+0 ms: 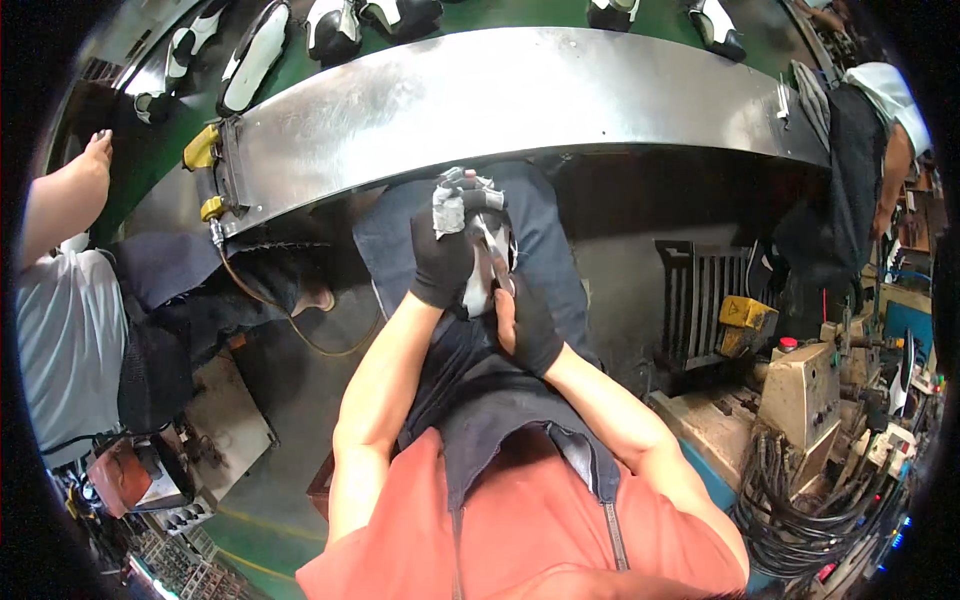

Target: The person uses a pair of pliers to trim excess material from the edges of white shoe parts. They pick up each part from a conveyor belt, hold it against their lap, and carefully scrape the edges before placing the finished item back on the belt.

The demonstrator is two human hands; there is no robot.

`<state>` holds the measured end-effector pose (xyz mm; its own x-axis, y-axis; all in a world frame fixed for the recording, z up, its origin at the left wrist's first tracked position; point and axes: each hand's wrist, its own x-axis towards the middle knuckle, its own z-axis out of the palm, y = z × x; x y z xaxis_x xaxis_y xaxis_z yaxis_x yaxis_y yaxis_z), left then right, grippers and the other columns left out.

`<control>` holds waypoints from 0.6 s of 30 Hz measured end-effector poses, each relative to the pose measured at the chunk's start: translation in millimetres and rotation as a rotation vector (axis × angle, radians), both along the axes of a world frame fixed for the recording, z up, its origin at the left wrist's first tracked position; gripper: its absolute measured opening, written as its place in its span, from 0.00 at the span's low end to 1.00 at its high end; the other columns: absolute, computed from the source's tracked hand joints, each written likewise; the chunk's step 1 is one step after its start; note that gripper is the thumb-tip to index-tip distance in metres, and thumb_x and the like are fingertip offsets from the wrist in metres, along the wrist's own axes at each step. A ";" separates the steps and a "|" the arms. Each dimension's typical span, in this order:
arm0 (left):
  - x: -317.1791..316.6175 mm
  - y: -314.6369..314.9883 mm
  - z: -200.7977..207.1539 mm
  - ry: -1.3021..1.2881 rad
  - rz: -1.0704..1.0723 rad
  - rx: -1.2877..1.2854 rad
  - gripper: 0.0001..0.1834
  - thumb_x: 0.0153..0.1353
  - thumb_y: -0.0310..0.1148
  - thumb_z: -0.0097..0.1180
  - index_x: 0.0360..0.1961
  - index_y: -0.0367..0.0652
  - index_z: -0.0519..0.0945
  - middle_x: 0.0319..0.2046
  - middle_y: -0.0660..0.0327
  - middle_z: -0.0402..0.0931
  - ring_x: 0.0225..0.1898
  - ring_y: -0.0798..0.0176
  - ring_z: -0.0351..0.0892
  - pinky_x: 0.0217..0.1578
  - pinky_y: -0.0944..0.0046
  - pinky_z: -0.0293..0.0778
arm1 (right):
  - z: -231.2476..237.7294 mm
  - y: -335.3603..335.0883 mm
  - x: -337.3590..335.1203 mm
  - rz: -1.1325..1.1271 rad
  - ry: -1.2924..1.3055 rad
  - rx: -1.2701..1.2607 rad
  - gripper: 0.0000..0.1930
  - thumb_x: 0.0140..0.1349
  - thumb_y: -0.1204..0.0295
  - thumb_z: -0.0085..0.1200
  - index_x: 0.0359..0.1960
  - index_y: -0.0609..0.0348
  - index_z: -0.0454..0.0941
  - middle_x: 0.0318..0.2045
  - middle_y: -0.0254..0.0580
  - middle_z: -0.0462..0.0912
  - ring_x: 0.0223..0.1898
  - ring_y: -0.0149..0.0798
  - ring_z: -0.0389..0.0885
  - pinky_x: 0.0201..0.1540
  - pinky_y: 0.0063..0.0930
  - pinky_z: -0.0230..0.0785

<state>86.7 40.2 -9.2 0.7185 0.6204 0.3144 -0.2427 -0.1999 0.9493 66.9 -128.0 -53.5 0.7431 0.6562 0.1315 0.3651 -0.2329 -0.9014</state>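
A black-and-white shoe point(478, 292) lies over my lap, between my two hands. My left hand point(448, 240), in a black glove with pale tape around the fingers, is closed over the shoe's far left side. From the right, my right hand point(525, 328), also gloved in black with a bare thumb, is closed beside the shoe. A slim metal tool point(497, 258) shows along the shoe's top, running to my right thumb. Its exact kind is too small to tell. My fingers hide much of the shoe.
Ahead of me curves a metal bench edge point(560, 90). Several shoes point(333, 30) stand on the green surface behind it. A yellow-handled tool point(203, 150) with a hose hangs at its left end. Co-workers' arms point(70, 195) show on both sides. Machinery and cables point(800, 510) crowd the lower right.
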 end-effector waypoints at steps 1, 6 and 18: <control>-4.5 5.9 3.6 -0.021 -0.030 0.057 0.15 0.57 0.30 0.43 0.28 0.37 0.83 0.33 0.57 0.81 0.46 0.56 0.77 0.51 0.58 0.68 | 15.5 -1.5 4.2 0.107 0.058 -0.037 0.14 0.68 0.70 0.37 0.48 0.63 0.70 0.31 0.50 0.75 0.33 0.48 0.73 0.39 0.35 0.65; -6.6 8.8 3.9 -0.037 -0.085 0.086 0.18 0.61 0.35 0.41 0.30 0.37 0.83 0.34 0.55 0.81 0.46 0.55 0.77 0.54 0.58 0.66 | 35.9 -26.2 24.9 0.296 0.907 0.062 0.22 0.73 0.62 0.29 0.60 0.64 0.65 0.48 0.39 0.76 0.47 0.32 0.74 0.54 0.27 0.63; -1.5 -1.0 4.6 -0.055 -0.048 0.144 0.15 0.55 0.36 0.46 0.30 0.41 0.84 0.33 0.58 0.81 0.46 0.55 0.77 0.53 0.56 0.67 | 0.0 -3.8 6.1 0.042 -0.032 -0.036 0.11 0.66 0.72 0.39 0.37 0.67 0.73 0.27 0.54 0.77 0.28 0.50 0.76 0.31 0.38 0.67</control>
<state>85.3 39.1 -4.5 0.7254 0.5315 0.4374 -0.3063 -0.3198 0.8966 73.0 -131.9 -53.5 0.7108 0.6911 0.1309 0.4040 -0.2488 -0.8803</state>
